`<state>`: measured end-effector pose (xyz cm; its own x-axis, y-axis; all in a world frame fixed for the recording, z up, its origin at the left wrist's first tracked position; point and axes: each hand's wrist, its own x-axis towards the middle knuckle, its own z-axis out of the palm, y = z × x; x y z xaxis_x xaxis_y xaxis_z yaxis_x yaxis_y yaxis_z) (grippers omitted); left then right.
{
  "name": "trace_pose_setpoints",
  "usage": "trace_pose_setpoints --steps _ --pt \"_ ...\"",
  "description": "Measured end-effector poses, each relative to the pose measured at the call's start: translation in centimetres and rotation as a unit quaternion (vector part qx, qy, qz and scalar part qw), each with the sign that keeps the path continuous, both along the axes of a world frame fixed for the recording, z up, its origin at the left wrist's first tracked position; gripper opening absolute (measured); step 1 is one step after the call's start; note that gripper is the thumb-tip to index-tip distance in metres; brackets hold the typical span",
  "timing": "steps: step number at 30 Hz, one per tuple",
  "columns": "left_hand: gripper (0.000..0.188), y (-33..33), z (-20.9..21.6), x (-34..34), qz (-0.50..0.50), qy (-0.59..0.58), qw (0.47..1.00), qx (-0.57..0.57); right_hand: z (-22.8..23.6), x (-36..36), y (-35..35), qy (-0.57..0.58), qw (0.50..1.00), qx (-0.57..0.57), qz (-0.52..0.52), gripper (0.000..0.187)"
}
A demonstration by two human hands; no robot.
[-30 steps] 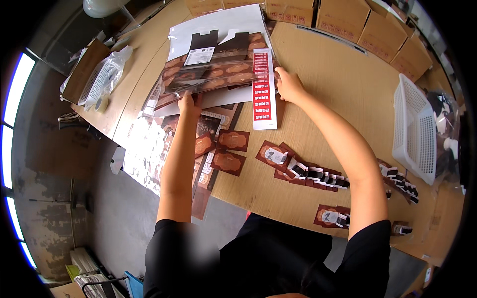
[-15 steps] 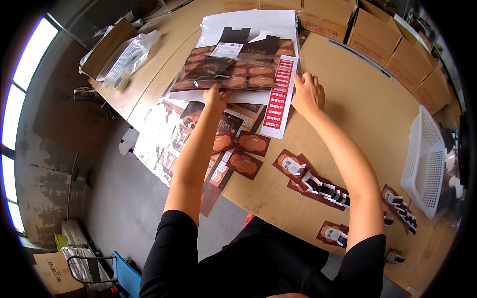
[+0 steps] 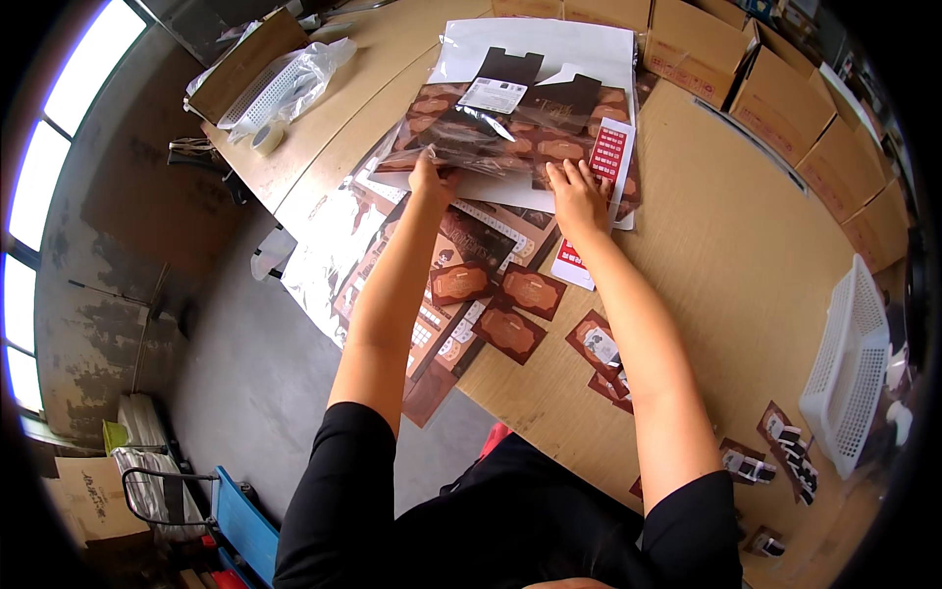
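Note:
A clear plastic bag (image 3: 461,157) with brown printed sheets lies on a white sheet (image 3: 545,39) at the far side of the table. My left hand (image 3: 429,179) pinches the bag's near edge, which is slightly raised. Flat on the brown sheets, with fingers spread, rests my right hand (image 3: 581,201). Beside its fingertips runs a strip of red labels (image 3: 609,152), partly covered by that hand and wrist. Between my forearms are several brown cards (image 3: 509,332), on and beside a larger printed sheet (image 3: 392,265).
Open cardboard boxes (image 3: 785,108) line the far right edge. A white plastic basket (image 3: 849,368) stands at the right, near small brown cards with dark pieces (image 3: 790,452). Tape (image 3: 267,137) and another basket (image 3: 270,93) sit far left. A blue cart (image 3: 245,520) is on the floor.
My right hand has moved from the label strip's right edge leftward onto the brown sheets. The left hand keeps its grip on the bag's edge. The whole view has shifted slightly.

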<state>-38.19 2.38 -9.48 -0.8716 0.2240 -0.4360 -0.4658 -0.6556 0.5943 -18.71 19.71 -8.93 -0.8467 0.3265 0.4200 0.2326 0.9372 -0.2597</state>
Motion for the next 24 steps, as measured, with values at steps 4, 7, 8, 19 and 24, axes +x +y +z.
trace_pose_setpoints --steps 4,7,8,19,24 --pt "0.027 -0.7 0.2 -1.6 0.065 0.022 0.997 -0.04 0.1 0.4 0.2 -0.027 1.0 -0.003 -0.014 0.035" --pt "0.024 -2.6 0.0 -3.1 0.001 0.077 0.997 -0.017 0.3 0.2 0.3 -0.023 0.999 -0.007 -0.023 0.035" --pt "0.02 -2.8 0.2 -3.1 -0.036 0.079 0.996 -0.008 0.5 0.3 0.5 -0.024 0.999 -0.008 -0.026 0.035" --pt "0.006 -3.5 2.0 -4.0 -0.12 0.145 0.973 -0.132 -0.5 -0.5 0.8 -0.042 0.997 0.027 -0.059 0.033" --pt "0.01 -5.3 1.3 -3.6 -0.152 0.196 0.96 -0.13 -0.5 -0.5 0.5 -0.033 0.998 0.024 -0.05 0.034"
